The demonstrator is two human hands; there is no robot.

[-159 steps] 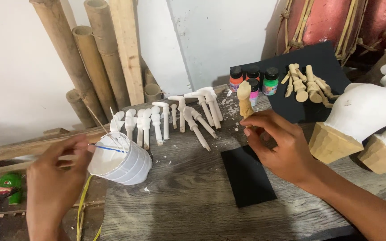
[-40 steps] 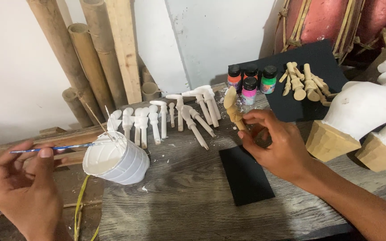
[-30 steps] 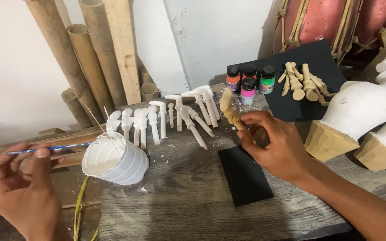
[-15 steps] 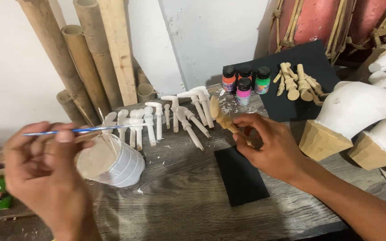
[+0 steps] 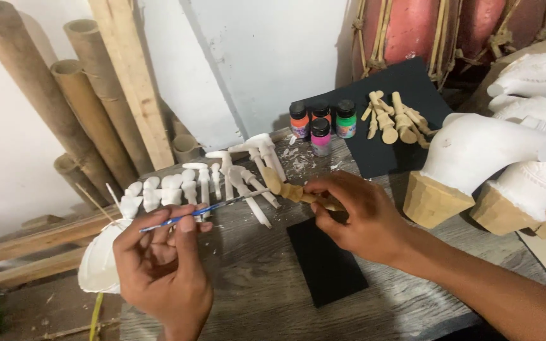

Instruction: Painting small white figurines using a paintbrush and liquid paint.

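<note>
Left hand [image 5: 162,265] pinched a blue-handled brush [image 5: 200,211], right hand [image 5: 358,215] gripped a bare wooden figure [image 5: 292,191], brush tip just short of it, white paint cup [image 5: 99,268] beside the left hand, painted white figures [image 5: 222,180] lined beyond both on the surface [image 5: 254,297].

My left hand [image 5: 162,271] pinches a thin blue-handled paintbrush [image 5: 203,210], its tip reaching toward the bare wooden figurine [image 5: 292,191] that my right hand [image 5: 361,218] holds by its lower end over the desk [image 5: 254,297]. Under my left hand sits a white paint cup [image 5: 99,268]. Just past the brush, a row of white-primed wooden pieces [image 5: 222,180] lies across the desk. A flat black rectangle [image 5: 327,268] lies near my right hand. Farther off stand four small paint bottles [image 5: 322,123] with black caps, beside unpainted wooden figurines [image 5: 394,119] on a black board [image 5: 412,82]. To the right are large white carvings on wooden bases [image 5: 475,161]; bamboo poles [image 5: 52,101] lean at far left.
</note>
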